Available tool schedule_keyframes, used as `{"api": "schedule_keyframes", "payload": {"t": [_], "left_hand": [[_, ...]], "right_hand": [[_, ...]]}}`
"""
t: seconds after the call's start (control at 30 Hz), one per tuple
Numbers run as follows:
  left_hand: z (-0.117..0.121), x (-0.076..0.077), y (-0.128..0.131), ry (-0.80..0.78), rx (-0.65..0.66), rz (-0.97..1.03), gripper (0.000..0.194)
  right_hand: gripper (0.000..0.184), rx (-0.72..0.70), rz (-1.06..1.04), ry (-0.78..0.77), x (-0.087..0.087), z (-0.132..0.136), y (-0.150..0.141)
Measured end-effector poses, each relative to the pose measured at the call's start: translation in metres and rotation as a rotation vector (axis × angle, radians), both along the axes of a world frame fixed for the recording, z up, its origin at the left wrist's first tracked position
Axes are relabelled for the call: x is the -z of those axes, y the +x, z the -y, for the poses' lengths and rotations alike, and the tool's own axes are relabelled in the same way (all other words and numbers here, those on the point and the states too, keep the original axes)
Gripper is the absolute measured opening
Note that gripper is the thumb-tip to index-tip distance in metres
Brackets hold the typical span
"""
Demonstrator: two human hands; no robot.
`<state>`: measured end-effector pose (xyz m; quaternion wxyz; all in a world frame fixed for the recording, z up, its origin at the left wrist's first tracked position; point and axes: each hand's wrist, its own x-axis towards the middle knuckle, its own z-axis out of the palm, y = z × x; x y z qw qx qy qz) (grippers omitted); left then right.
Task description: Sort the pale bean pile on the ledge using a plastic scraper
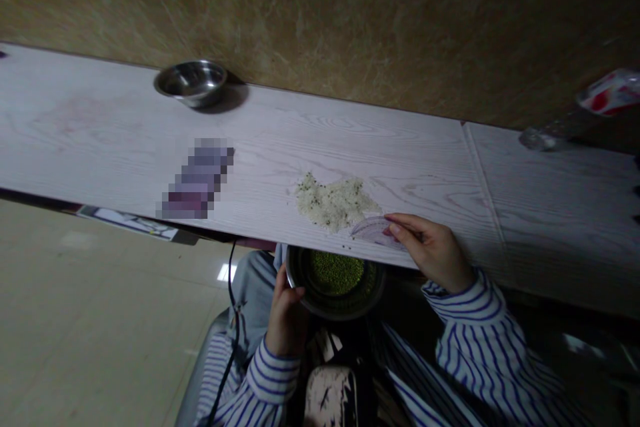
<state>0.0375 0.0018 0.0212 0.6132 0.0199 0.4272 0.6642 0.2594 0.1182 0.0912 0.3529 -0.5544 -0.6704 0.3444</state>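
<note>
My left hand (289, 317) grips the rim of a metal bowl (377, 283), held just below the table's front edge. Green mung beans (339, 273) lie in the bottom of the bowl. Between the thumb and fingers of my right hand (433, 247) is a clear, half-round protractor (373, 230), resting low over the tabletop. Its curved edge is at the near right side of a flat heap of white rice (333, 203). Dark green beans are scattered through the rice, mostly at its left and upper edges, and a few lie near the table's front edge.
Against the wall at the back left stands a second steel bowl (193, 83). A blurred-out flat object (197, 180) lies left of the rice. At the far right is a clear plastic bottle (565, 127) with a red and white label. A black cable (233, 307) hangs below the table.
</note>
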Motion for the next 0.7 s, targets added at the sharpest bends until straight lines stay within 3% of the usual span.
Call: {"api": "schedule_keyframes", "payload": {"t": [0.2,0.43,0.7], "left_hand": [[0.001,0.001,-0.001,0.012,-0.009,0.004,0.051],[0.002,0.017,-0.003,-0.005,-0.01,-0.024,0.055],[0.001,0.002,-0.002,0.014,0.002,-0.014,0.052]], "right_hand": [[0.028,-0.035,-0.001,-0.006,0.002,0.0,-0.005],[0.032,0.078,0.001,0.043,0.006,-0.009,-0.003],[0.032,0.036,-0.058,0.014,0.005,-0.01,-0.012]]}}
